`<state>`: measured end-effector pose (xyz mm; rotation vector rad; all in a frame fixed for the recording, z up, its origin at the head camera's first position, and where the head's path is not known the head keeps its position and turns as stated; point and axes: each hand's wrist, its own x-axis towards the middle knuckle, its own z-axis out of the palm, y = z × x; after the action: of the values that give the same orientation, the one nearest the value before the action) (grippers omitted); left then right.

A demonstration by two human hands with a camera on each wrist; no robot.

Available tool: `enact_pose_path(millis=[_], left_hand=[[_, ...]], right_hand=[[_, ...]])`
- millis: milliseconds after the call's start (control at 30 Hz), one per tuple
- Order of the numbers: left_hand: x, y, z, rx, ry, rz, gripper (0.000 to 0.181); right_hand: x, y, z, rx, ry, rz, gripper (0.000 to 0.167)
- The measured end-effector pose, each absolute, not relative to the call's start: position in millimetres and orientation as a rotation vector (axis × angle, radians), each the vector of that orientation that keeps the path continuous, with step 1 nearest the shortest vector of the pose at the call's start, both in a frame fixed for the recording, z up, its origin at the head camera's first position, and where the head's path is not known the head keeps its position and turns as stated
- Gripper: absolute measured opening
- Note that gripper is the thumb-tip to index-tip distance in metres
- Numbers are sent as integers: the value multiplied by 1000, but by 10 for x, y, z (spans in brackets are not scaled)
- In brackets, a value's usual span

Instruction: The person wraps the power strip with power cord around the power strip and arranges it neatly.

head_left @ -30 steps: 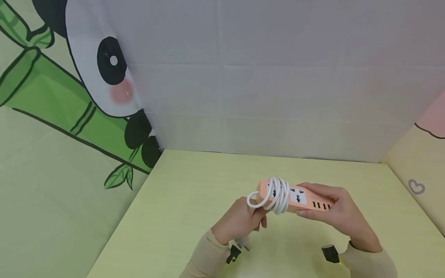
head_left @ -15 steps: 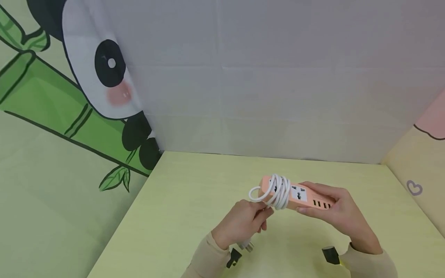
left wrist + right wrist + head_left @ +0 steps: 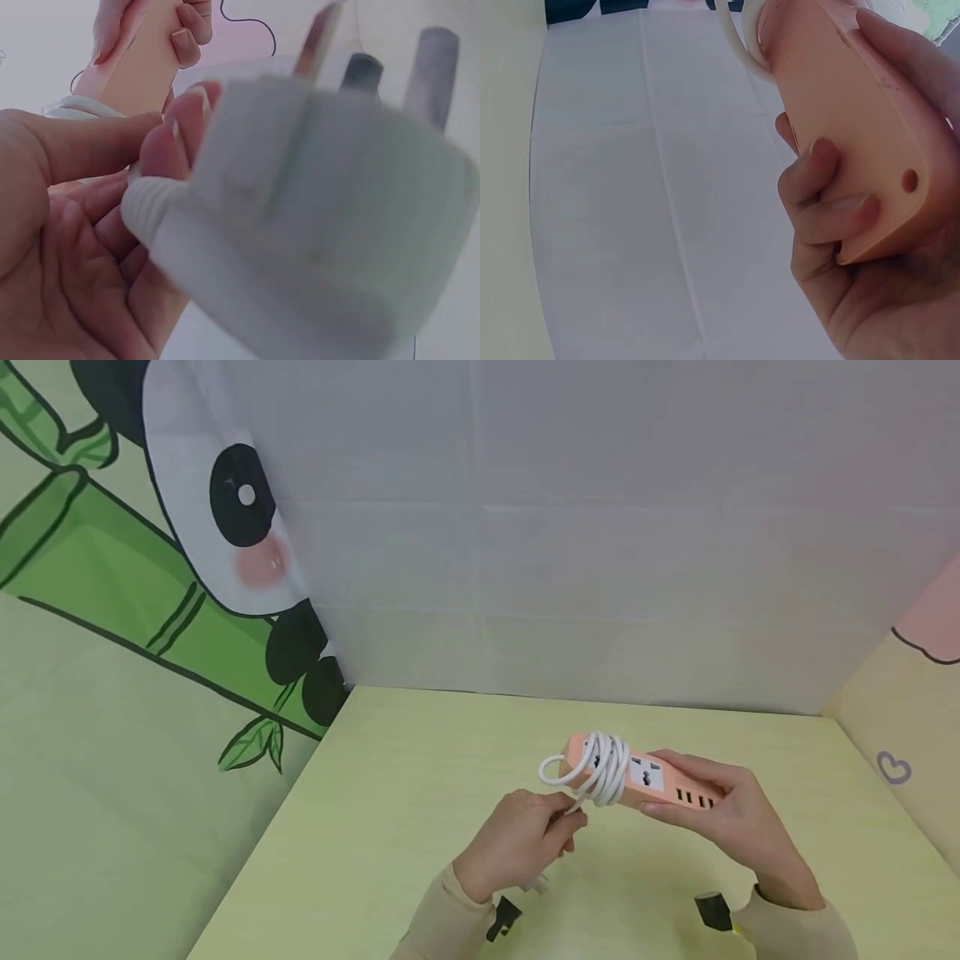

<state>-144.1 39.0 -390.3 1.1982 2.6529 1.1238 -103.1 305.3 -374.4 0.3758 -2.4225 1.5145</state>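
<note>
My right hand (image 3: 738, 810) grips the USB end of a peach power strip (image 3: 637, 793), holding it above the table. In the right wrist view its fingers curl over the strip's flat underside (image 3: 847, 127). Several turns of white cable (image 3: 609, 768) are wound around the strip's left end, with a small loop sticking out. My left hand (image 3: 517, 839) pinches the cable just below the windings. A white plug (image 3: 322, 202) hangs at that hand, large and blurred in the left wrist view, its metal pins pointing up there; in the head view the hand mostly hides it.
The pale yellow table (image 3: 420, 760) runs back to a grey-white wall (image 3: 570, 568). A panda and bamboo print (image 3: 247, 502) covers the left side. Black pieces of the wrist gear (image 3: 712, 912) show beside both sleeves.
The strip's wrapped end has risen slightly. My left fingers have shifted a little along the cable, below the windings. The plug has become more hidden behind the left hand.
</note>
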Motion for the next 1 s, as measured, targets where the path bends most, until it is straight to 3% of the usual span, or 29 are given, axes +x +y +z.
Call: enact_pose_path(millis=[1000], left_hand=[[-1454,152,-3818,1073,2750,1075,23]], right_hand=[[-1144,3033,-3746,62,-2523,1366,59]])
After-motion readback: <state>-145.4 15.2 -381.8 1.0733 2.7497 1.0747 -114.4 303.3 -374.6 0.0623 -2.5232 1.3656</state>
